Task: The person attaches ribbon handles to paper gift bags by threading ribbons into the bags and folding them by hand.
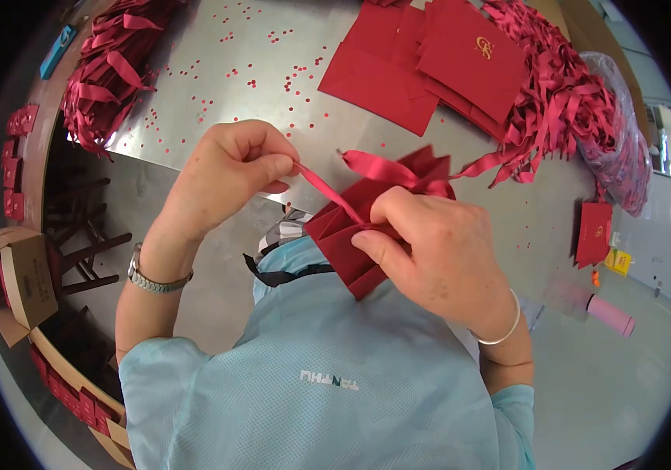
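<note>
Far left of the small red folded-paper bag (343, 262), the landmark here, stands an open brown cardboard box (28, 274). Up and left of the bag, a thick bundle of crimson satin ribbons (112, 74) lies along the table edge, apparently kept lengthwise so single strands pull free. Just left of the bag, the left hand (230, 172) has thumb and forefinger pinched together on the end of a narrow crimson ribbon strip (324, 190), seemingly to draw it straight. The bag itself is tilted against the wearer's front, probably for a steady backing. On its right side the right hand (433, 251) clamps thumb and forefinger on its upper edge, where the strip meets it, likely holding that spot still; its remaining fingers are curled. Above and right of the bag, flat red paper bags (472, 66) overlap beside a loose ribbon heap (562, 102).
</note>
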A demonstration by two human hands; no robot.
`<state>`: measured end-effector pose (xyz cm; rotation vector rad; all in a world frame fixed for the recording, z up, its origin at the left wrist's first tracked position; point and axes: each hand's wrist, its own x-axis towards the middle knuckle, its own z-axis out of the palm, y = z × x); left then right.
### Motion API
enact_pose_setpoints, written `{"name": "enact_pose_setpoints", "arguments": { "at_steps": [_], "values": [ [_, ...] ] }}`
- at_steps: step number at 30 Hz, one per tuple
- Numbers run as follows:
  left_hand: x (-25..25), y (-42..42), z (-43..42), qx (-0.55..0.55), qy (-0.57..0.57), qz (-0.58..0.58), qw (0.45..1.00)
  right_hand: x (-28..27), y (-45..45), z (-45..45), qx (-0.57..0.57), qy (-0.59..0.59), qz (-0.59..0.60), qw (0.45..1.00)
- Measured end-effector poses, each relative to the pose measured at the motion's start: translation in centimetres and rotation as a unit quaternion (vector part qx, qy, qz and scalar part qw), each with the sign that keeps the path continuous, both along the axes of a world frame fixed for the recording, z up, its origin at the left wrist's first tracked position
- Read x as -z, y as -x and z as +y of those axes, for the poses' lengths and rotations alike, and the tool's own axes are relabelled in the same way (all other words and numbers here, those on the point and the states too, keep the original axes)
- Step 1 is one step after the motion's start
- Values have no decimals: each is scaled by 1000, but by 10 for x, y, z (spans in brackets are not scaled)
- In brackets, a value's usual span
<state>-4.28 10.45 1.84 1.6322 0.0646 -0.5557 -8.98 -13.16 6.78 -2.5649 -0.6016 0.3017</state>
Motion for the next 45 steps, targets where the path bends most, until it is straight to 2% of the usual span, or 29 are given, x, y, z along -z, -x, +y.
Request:
{"name": "enact_pose_setpoints", "arguments": {
  "at_steps": [3, 5, 8, 10, 12, 14, 15, 17, 19, 22, 25, 29, 31, 32, 34, 35, 37, 38, 42, 45],
  "values": [
    [3, -1, -7, 23, -10, -5, 1000, 8, 0, 1, -39, -24, -30, 998],
    [8, -3, -3, 18, -35, -5, 999, 11, 2, 3, -62, 1, -28, 998],
    [15, -4, -2, 6, -57, 8, 998, 31, 5, -3, -72, -60, -191, 977],
    [22, -4, -2, 1, -50, 19, 999, 36, 8, -10, -12, -75, -208, 975],
    [29, -6, -3, -8, -53, 12, 998, 69, 19, -22, 83, -179, -207, 958],
    [31, -7, -5, -22, -45, 23, 998, 86, 28, -27, 153, -145, -141, 967],
    [31, -7, -6, -36, -40, 34, 998, 92, 31, -29, 157, -144, -139, 967],
    [31, -6, -8, -37, -58, 23, 997, 98, 31, -30, 147, -63, -135, 978],
    [33, -8, -6, -44, -75, 10, 996, 104, 29, -32, 138, -50, -133, 980],
    [46, -15, 4, -105, -236, -65, 964, 110, 29, -33, 133, -18, -133, 982],
    [53, -16, 7, -98, -283, -127, 946, 113, 31, -33, 140, -27, -139, 980],
    [46, -10, 0, -117, -254, -166, 946, 112, 30, -34, 145, -35, -135, 980],
    [31, -3, -10, -110, -292, -265, 912, 112, 30, -34, 142, -32, -133, 980],
    [29, -1, -12, -45, -359, -438, 823, 112, 31, -34, 141, -30, -133, 981],
    [19, 10, -21, 71, -285, -439, 849, 113, 30, -34, 138, -29, -132, 981],
    [25, 15, -30, 97, -207, -422, 877, 112, 30, -34, 138, -30, -134, 981],
    [31, 16, -42, 157, -253, -478, 827, 112, 30, -34, 137, -32, -136, 981],
    [39, 15, -46, 148, -287, -504, 801, 113, 31, -34, 135, -32, -140, 981],
    [60, 21, -51, 99, -319, -484, 809, 114, 32, -34, 131, -32, -158, 978],
    [64, 22, -49, 65, -362, -517, 773, 115, 33, -33, 141, -42, -160, 976]
  ]
}}
